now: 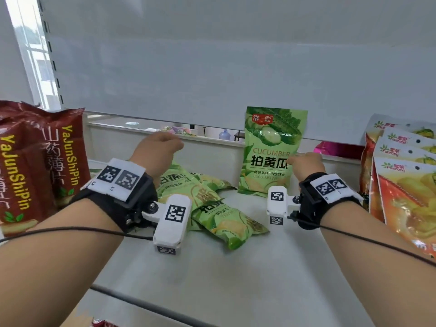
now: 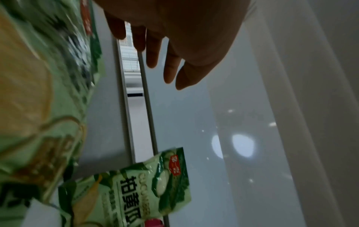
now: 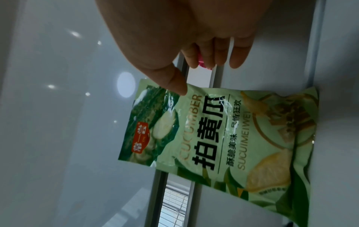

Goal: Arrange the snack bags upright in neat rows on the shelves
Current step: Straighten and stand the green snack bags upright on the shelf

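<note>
One green cucumber snack bag (image 1: 271, 152) (image 3: 213, 138) stands upright at the back of the white shelf (image 1: 236, 267), leaning on the rear panel. Several more green bags (image 1: 212, 206) lie flat in a heap to its left. My right hand (image 1: 306, 162) (image 3: 194, 38) is beside the standing bag's right edge, fingers straight, thumb tip touching or just off that edge. Above the heap hovers my left hand (image 1: 158, 147) (image 2: 174, 38), fingers relaxed and holding nothing. The left wrist view shows a blurred green bag (image 2: 38, 107) close below and the standing bag (image 2: 151, 184) farther off.
Brown YaJunShiPin bags (image 1: 35, 166) stand at the left end, orange and yellow Fanrong bags (image 1: 401, 185) in a row at the right. A pink pack (image 1: 335, 148) shows behind the rear lip. A thin rail (image 1: 141, 303) runs along the shelf's front edge.
</note>
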Demonstrator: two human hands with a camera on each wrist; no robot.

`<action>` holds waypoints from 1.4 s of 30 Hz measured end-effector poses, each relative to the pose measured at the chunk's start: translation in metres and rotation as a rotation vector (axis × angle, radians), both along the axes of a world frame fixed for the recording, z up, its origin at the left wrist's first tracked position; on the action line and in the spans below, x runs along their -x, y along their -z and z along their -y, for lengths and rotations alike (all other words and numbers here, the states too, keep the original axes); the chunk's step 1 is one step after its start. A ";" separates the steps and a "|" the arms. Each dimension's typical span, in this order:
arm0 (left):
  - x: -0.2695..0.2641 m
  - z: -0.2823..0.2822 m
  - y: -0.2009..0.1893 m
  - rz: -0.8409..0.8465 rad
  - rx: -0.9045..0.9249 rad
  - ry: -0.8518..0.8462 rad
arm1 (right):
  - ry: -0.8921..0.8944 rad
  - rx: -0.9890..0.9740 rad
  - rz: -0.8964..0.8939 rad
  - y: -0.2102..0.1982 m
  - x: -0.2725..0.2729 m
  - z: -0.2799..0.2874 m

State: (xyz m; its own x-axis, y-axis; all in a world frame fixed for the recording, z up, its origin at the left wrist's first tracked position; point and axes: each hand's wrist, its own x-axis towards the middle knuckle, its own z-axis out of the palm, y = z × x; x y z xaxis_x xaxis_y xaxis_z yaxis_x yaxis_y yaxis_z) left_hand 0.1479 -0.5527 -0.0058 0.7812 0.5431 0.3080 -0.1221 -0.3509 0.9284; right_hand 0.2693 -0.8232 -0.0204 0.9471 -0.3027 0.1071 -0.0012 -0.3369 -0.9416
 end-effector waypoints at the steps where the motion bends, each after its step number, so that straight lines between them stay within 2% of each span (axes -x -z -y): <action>1: -0.002 0.008 -0.003 0.002 0.011 0.056 | -0.014 -0.005 0.003 -0.001 -0.003 0.002; 4: -0.013 0.028 -0.008 -0.016 0.052 0.191 | -0.056 -0.058 0.029 -0.002 -0.011 0.003; 7: -0.024 0.046 -0.007 -0.069 0.054 0.255 | -0.100 -0.097 0.086 -0.003 -0.011 0.002; 13: -0.043 0.075 -0.004 -0.108 0.127 0.320 | -0.193 0.002 0.259 -0.009 -0.004 0.002; 20: -0.051 0.096 -0.020 0.000 0.156 0.345 | -0.371 -0.321 0.354 -0.028 0.024 0.004; 25: -0.046 0.111 -0.032 0.161 0.431 0.478 | -0.524 -0.416 0.378 -0.038 0.051 0.012; 28: -0.044 0.115 -0.036 0.204 0.522 0.479 | -0.583 -0.372 0.331 -0.032 0.067 0.019; 30: -0.042 0.118 -0.037 0.204 0.575 0.482 | -0.587 -0.362 0.285 -0.024 0.073 0.023; 33: -0.039 0.123 -0.034 0.179 0.655 0.577 | -0.526 -0.374 0.265 -0.015 0.080 0.027; 39: -0.031 0.121 -0.004 0.044 0.471 0.686 | -0.452 -0.545 0.296 -0.011 0.084 0.030; 42: -0.026 0.118 0.008 -0.033 0.465 0.699 | -0.460 -0.629 0.290 -0.006 0.086 0.028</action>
